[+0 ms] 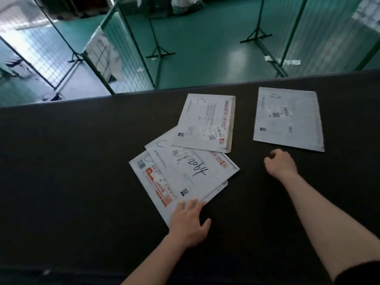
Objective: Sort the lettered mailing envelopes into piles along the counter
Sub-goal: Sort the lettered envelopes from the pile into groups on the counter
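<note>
Green flooring [205, 44] stretches beyond the counter, crossed by green metal stands [256, 33] and wire-mesh panels [47, 50], all blurred and dim, with white sacks cut off at the top edge. Nearer, the dark counter [61, 161] fills the lower view, its near edge lost in shadow. Three white mailing envelopes overlap in a loose fan at its middle: the bottom envelope [152, 182] is mostly covered, its letter half hidden; the middle envelope [191, 167] shows a handwritten C and an upside-down scrawled number; the top envelope [205, 122], farthest away, also bears a C. Well apart to the right lies a single envelope [287, 118], its marking and print too blurred to read. The left hand [189, 223] rests flat with fingers spread on the near corner of the bottom envelope, hiding it. The right hand [280, 163] is curled into a loose fist holding nothing, just short of the single envelope's near edge.
</note>
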